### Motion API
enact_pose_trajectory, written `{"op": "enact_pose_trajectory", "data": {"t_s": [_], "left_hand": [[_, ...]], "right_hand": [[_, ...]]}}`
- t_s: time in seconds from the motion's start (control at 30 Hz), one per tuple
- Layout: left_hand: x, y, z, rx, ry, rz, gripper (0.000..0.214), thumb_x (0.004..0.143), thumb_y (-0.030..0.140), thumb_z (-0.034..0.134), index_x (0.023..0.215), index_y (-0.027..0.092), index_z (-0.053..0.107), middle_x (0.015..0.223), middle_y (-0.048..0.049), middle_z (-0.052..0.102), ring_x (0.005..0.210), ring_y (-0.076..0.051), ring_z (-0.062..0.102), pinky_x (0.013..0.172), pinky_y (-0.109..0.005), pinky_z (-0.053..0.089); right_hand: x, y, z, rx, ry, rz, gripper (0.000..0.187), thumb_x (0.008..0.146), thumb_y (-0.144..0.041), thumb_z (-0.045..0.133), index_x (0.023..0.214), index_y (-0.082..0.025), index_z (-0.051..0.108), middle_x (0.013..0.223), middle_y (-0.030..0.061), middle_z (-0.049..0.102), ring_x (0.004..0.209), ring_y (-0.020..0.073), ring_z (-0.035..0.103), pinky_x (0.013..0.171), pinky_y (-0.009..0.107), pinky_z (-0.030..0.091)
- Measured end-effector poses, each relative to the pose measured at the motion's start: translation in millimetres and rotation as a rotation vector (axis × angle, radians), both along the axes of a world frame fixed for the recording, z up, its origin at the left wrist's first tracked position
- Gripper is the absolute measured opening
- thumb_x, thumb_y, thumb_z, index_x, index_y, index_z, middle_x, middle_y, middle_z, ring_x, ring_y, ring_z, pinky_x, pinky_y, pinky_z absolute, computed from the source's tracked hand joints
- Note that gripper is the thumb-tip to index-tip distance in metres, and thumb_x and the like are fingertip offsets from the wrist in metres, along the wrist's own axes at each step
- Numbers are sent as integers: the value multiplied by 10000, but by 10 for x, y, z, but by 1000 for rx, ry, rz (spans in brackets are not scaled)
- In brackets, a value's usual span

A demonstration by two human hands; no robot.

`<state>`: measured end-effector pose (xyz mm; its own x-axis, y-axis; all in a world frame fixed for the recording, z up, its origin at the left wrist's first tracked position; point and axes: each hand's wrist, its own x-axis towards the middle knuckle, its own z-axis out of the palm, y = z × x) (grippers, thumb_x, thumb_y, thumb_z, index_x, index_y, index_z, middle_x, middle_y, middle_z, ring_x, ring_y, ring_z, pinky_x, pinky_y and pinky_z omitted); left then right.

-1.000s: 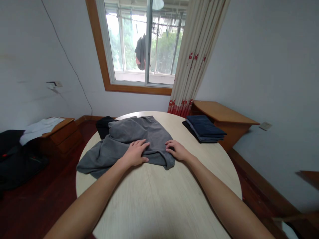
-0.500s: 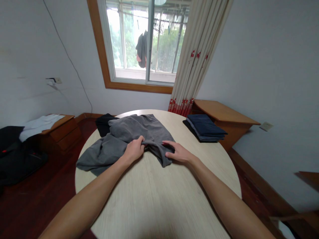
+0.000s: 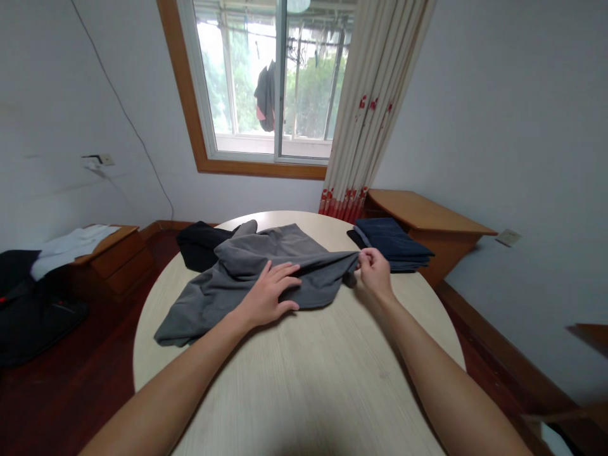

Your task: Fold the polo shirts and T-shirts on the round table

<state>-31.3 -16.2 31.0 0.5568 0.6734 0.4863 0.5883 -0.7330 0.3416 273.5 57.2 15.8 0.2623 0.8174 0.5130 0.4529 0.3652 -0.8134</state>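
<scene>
A grey garment (image 3: pixel 247 272) lies crumpled across the far half of the round pale wooden table (image 3: pixel 308 380). My left hand (image 3: pixel 268 294) rests flat on its near part, fingers spread. My right hand (image 3: pixel 375 269) pinches the garment's right edge and holds it stretched out to the right, close to a folded stack of dark blue clothes (image 3: pixel 392 244) at the table's right rim.
A black garment (image 3: pixel 199 244) lies at the table's far left edge. A wooden cabinet (image 3: pixel 427 228) stands behind the stack, and a low wooden stand with white cloth (image 3: pixel 80 244) is at the left. Dark clothes (image 3: pixel 23 297) lie on the red floor. A curtain (image 3: pixel 375 107) hangs by the window.
My right hand has gripped the grey garment's edge and pulled it right toward the blue stack. My left hand let go of its bunched grip and now lies flat on the cloth.
</scene>
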Motion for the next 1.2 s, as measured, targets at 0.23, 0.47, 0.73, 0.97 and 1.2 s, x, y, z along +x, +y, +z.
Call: {"op": "enact_pose_trajectory", "data": {"t_s": [0.23, 0.47, 0.73, 0.97, 1.2], "left_hand": [[-409, 111, 174, -163, 251, 396, 531, 777, 353, 797, 1279, 267, 646, 1492, -101, 527, 1335, -377, 473, 1086, -575, 352], [-583, 301, -79, -297, 302, 403, 743, 736, 347, 795, 1422, 248, 528, 1583, -103, 403, 1325, -373, 498, 1088, -470, 410], [-477, 314, -121, -252, 348, 428, 619, 797, 409, 751, 1361, 229, 570, 1445, -125, 513, 1156, -360, 618, 981, -440, 476], [-480, 342, -19, -337, 344, 413, 106, 849, 272, 644, 880, 230, 737, 1036, -77, 711, 931, -280, 684, 808, -347, 496], [-658, 6, 400, -1046, 121, -366, 183, 753, 390, 752, 730, 210, 723, 653, -3, 668, 576, -149, 575, 588, -257, 465]], "right_hand": [[428, 142, -24, 85, 42, -328, 367, 860, -502, 527, 992, -168, 605, 865, 83, 671, 781, 216, 615, 782, 377, 507], [-87, -128, -42, -18, -447, 385, 523, 896, -490, 622, 1339, -211, 615, 1389, 145, 599, 1294, 303, 550, 1133, 503, 381], [-693, -441, -131, -154, -854, 728, 631, 709, -527, 844, 1264, -270, 690, 1492, 184, 497, 1402, 413, 428, 1145, 719, 191], [-722, -427, 5, -144, -790, 723, 108, 897, -267, 624, 926, -215, 714, 1240, 115, 680, 1142, 296, 635, 1047, 507, 440], [-397, -581, 358, -517, -431, 1268, 417, 880, -588, 623, 827, -176, 651, 747, 1, 644, 687, 159, 600, 639, 254, 481]]}}
